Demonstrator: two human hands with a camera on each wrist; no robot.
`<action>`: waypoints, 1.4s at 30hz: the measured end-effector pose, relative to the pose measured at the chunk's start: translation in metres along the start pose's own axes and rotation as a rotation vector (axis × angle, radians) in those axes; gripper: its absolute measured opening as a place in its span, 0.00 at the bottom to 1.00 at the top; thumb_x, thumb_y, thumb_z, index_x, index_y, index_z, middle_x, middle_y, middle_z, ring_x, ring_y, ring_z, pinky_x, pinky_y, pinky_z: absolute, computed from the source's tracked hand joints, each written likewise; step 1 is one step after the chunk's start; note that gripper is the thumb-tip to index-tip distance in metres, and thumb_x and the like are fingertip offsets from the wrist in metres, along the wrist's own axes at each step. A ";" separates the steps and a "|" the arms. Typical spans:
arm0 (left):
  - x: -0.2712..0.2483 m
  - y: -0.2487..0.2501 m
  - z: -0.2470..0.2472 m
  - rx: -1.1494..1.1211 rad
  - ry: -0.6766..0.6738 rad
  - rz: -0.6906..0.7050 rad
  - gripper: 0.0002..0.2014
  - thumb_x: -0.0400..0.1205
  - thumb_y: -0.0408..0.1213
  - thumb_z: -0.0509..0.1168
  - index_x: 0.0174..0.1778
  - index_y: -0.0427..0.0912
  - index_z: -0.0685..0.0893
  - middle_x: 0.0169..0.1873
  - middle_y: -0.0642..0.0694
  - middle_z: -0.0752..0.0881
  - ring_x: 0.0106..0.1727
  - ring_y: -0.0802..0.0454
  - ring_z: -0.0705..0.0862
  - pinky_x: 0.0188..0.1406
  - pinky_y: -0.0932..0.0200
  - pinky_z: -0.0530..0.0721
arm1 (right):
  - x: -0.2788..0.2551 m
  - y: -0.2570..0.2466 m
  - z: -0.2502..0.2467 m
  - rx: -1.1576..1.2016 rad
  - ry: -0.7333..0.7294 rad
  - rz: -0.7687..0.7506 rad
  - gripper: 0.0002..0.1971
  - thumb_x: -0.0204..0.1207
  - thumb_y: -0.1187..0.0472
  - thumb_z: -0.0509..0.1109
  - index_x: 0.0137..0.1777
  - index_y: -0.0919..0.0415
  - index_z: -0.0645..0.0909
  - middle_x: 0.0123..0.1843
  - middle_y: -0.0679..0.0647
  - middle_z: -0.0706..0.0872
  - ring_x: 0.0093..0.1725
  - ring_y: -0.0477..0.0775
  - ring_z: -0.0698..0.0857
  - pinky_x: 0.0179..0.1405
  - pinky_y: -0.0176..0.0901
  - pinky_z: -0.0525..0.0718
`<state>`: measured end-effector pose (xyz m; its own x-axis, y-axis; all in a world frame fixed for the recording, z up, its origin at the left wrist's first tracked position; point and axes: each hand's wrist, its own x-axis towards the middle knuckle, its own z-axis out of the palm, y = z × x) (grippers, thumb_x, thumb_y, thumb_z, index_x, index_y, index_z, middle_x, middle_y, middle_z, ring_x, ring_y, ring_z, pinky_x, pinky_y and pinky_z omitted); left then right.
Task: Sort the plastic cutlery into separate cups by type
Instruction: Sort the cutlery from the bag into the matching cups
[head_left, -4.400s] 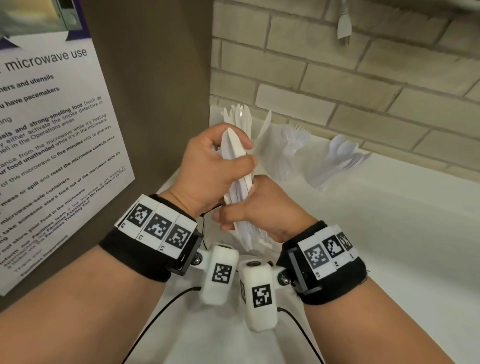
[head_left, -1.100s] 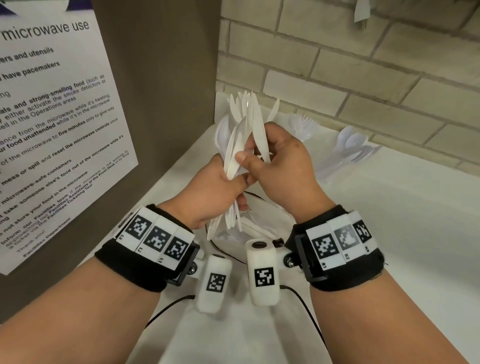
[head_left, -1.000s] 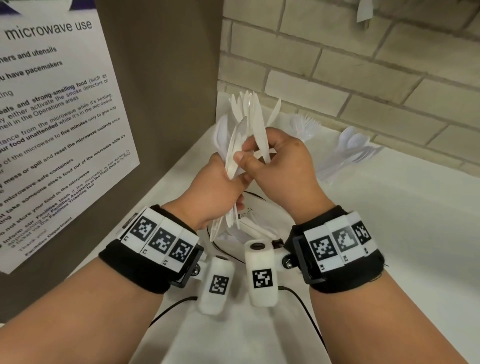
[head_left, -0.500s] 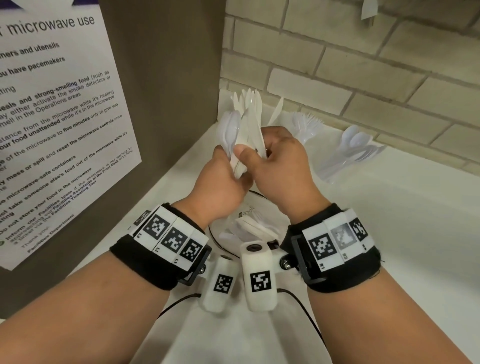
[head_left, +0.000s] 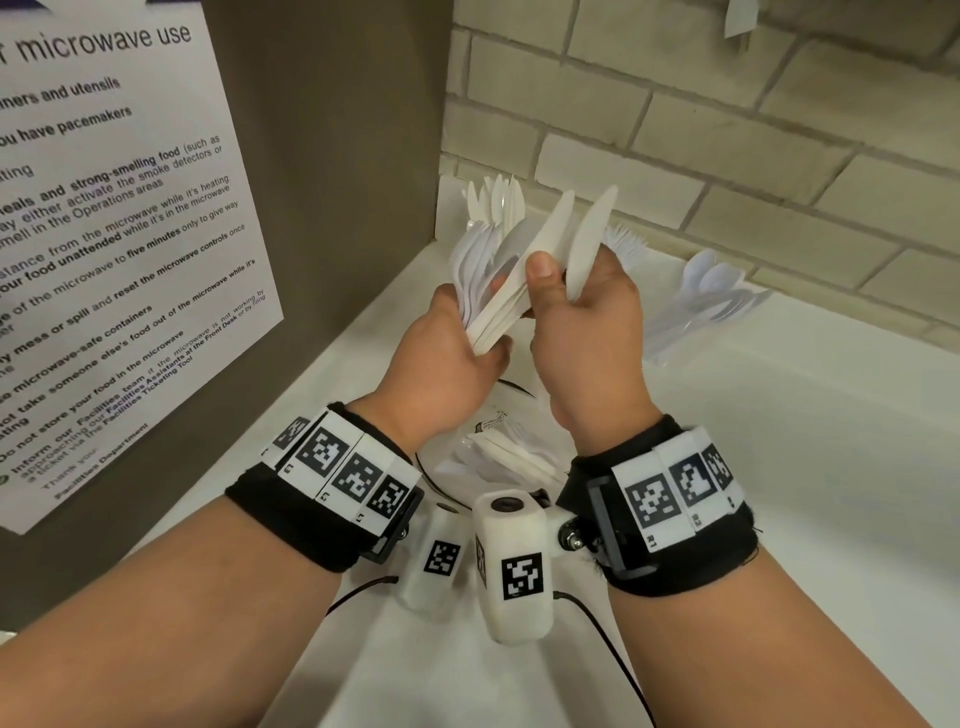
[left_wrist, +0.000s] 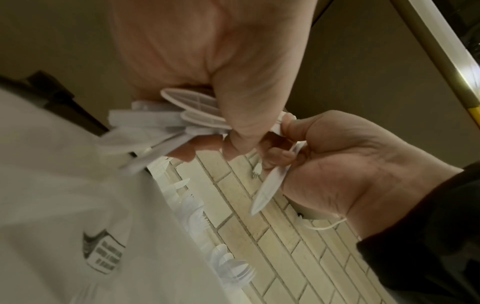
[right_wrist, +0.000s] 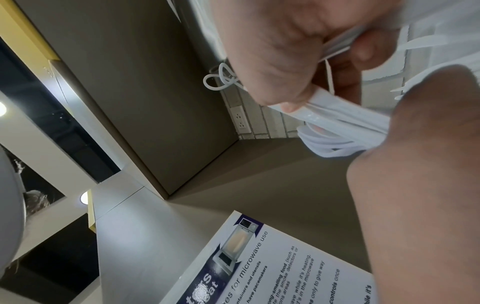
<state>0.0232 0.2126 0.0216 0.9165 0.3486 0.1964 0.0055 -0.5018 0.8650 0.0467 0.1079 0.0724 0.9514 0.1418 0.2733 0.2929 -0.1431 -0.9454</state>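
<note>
My left hand (head_left: 483, 332) grips a fanned bundle of white plastic cutlery (head_left: 493, 280), mostly knives with some spoons, held upright above the counter. My right hand (head_left: 561, 280) pinches one white knife (head_left: 589, 234) beside the bundle, its blade pointing up. In the left wrist view the left hand (left_wrist: 233, 123) holds the bundle's handles (left_wrist: 166, 121), and the right hand (left_wrist: 324, 164) holds the knife's handle (left_wrist: 270, 185). The right wrist view shows the bundle (right_wrist: 337, 131) between both hands. Against the brick wall stand cups of knives (head_left: 493, 200), forks (head_left: 626, 241) and spoons (head_left: 717, 286).
Under my hands lies a clear container (head_left: 514, 387) with more loose white cutlery (head_left: 504, 452). A brown cabinet side with a microwave notice (head_left: 114, 234) closes off the left. The white counter (head_left: 779, 493) stretches to the right. Cables run from the wrist cameras.
My right hand has drawn a knife out of the bundle to the right, apart from the rest. The left hand has tilted the bundle and fanned it wider.
</note>
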 end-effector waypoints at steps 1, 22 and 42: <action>0.000 0.001 -0.001 0.000 -0.013 0.006 0.23 0.79 0.42 0.69 0.67 0.41 0.70 0.49 0.48 0.84 0.41 0.56 0.82 0.29 0.79 0.76 | -0.002 -0.001 0.001 0.039 0.022 -0.001 0.03 0.81 0.59 0.65 0.52 0.52 0.79 0.48 0.54 0.88 0.48 0.56 0.86 0.52 0.55 0.85; -0.009 -0.003 -0.008 -0.711 -0.408 -0.211 0.08 0.86 0.35 0.60 0.57 0.36 0.77 0.28 0.50 0.74 0.26 0.55 0.73 0.31 0.54 0.79 | 0.017 -0.026 -0.041 0.289 0.265 -0.104 0.06 0.87 0.62 0.55 0.51 0.51 0.70 0.33 0.54 0.76 0.18 0.52 0.77 0.21 0.46 0.81; -0.010 -0.015 -0.022 -0.989 -0.839 -0.194 0.14 0.73 0.39 0.75 0.51 0.39 0.82 0.24 0.49 0.68 0.19 0.59 0.68 0.20 0.62 0.74 | 0.026 -0.003 -0.036 0.243 -0.206 0.410 0.11 0.77 0.62 0.67 0.56 0.62 0.86 0.42 0.53 0.86 0.16 0.47 0.63 0.18 0.35 0.58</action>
<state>0.0050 0.2338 0.0168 0.9042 -0.4270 -0.0040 0.1997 0.4147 0.8878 0.0745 0.0764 0.0890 0.9379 0.3148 -0.1460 -0.1541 0.0008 -0.9881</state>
